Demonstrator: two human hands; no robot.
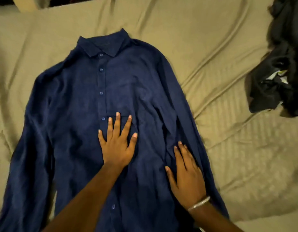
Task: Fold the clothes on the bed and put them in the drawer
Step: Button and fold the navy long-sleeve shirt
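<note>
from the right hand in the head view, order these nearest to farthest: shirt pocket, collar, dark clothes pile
Measured from the right hand, which lies flat on the blue shirt's lower right side:
1. Shirt pocket, just up and to the left, under the left hand's fingertips.
2. Dark clothes pile, far right on the bed.
3. Collar, at the shirt's top.

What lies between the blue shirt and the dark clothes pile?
Head view: only wrinkled beige bedsheet lies between the blue shirt and the dark clothes pile.
</note>
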